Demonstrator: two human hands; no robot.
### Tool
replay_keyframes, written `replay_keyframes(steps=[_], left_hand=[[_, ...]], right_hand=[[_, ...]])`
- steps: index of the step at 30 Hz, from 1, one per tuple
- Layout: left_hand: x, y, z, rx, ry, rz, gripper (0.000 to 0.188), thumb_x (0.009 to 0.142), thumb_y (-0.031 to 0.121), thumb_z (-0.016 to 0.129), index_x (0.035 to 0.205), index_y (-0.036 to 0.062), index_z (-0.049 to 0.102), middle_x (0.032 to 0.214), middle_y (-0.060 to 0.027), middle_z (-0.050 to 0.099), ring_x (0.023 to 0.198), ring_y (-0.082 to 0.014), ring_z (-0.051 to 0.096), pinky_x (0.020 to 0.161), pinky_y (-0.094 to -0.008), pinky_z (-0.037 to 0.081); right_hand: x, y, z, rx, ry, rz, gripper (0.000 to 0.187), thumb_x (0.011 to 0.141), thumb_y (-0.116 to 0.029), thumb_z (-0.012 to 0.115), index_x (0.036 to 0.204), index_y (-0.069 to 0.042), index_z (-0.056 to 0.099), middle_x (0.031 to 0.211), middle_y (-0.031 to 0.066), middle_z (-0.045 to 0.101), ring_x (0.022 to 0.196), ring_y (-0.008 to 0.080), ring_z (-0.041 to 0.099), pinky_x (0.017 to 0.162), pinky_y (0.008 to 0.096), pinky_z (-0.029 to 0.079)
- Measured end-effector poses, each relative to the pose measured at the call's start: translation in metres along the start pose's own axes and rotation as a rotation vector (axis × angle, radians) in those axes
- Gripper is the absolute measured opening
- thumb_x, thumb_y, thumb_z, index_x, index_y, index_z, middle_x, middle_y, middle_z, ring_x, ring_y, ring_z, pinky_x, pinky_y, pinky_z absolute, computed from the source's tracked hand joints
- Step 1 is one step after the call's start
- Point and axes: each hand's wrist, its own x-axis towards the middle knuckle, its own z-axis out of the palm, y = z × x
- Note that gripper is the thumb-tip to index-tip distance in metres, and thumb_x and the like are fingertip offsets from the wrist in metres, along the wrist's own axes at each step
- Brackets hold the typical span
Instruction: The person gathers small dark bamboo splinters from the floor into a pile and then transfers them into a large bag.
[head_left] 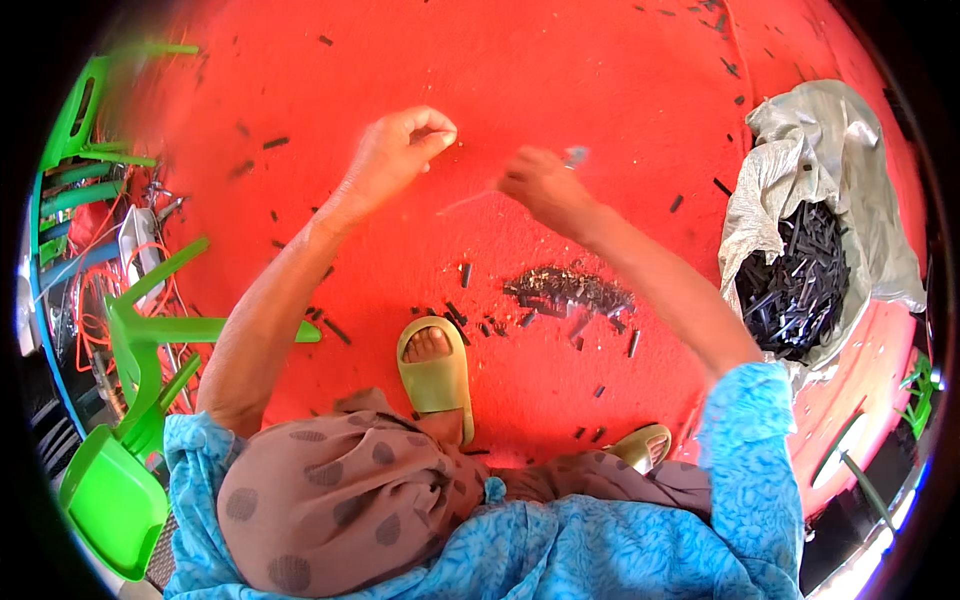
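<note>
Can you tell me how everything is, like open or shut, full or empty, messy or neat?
Left hand: thumb and finger pinched together; can't tell if anything is between.
Right hand: fingers curled, holding a small bluish-grey thing, blurred.
Sack: mouth open, with many black pieces inside.
Dark heap: loose and messy on the red floor.
Olive slipper in the middle: worn, toes showing.

The person wears a turquoise shirt printed with a swirling tone-on-tone pattern; its loose sleeves end around the elbows. The trousers are brownish mauve with large dark dots. Olive-yellow, open-toed slip-on sandals have broad, smooth straps. The left hand and right hand are bare.
</note>
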Motion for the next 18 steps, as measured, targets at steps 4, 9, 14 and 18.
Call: replay_keyframes(steps=[4,9,14,18], left_hand=[[0.000,0.010,0.002,-0.001,-0.023,0.018,0.015,0.080,0.018,0.059,0.086,0.0044,0.061,0.072,0.0007,0.059,0.063,-0.0061,0.053,0.053,-0.0231,0.045],[-0.005,0.007,-0.002,0.039,-0.012,0.005,0.015,0.081,0.017,0.057,0.087,0.0034,0.061,0.074,0.0002,0.059,0.065,-0.0064,0.053,0.053,-0.0235,0.045],[-0.002,0.011,0.001,0.029,-0.023,0.037,0.017,0.081,0.018,0.057,0.087,0.0030,0.061,0.076,-0.0006,0.060,0.067,-0.0065,0.054,0.054,-0.0239,0.045],[-0.005,0.004,0.001,0.046,-0.041,0.015,0.017,0.081,0.019,0.057,0.087,0.0031,0.061,0.076,-0.0008,0.060,0.068,-0.0063,0.054,0.055,-0.0236,0.045]], right_hand=[[0.025,-0.020,0.040,-0.074,-0.034,-0.183,0.009,0.074,-0.019,0.051,0.077,-0.012,0.054,0.081,0.0019,0.049,0.085,0.0207,0.046,0.069,0.0321,0.039],[-0.016,-0.035,0.023,-0.039,-0.218,-0.259,0.010,0.073,-0.021,0.052,0.077,-0.013,0.053,0.082,0.0013,0.047,0.087,0.0195,0.044,0.071,0.0317,0.038],[-0.069,-0.037,0.000,0.108,-0.292,-0.195,0.010,0.073,-0.021,0.052,0.076,-0.012,0.053,0.082,0.0023,0.047,0.087,0.0191,0.044,0.072,0.0324,0.037],[-0.088,-0.027,-0.021,0.085,-0.283,-0.313,0.010,0.073,-0.021,0.052,0.074,-0.011,0.053,0.081,0.0035,0.047,0.086,0.0196,0.045,0.072,0.0338,0.038]])
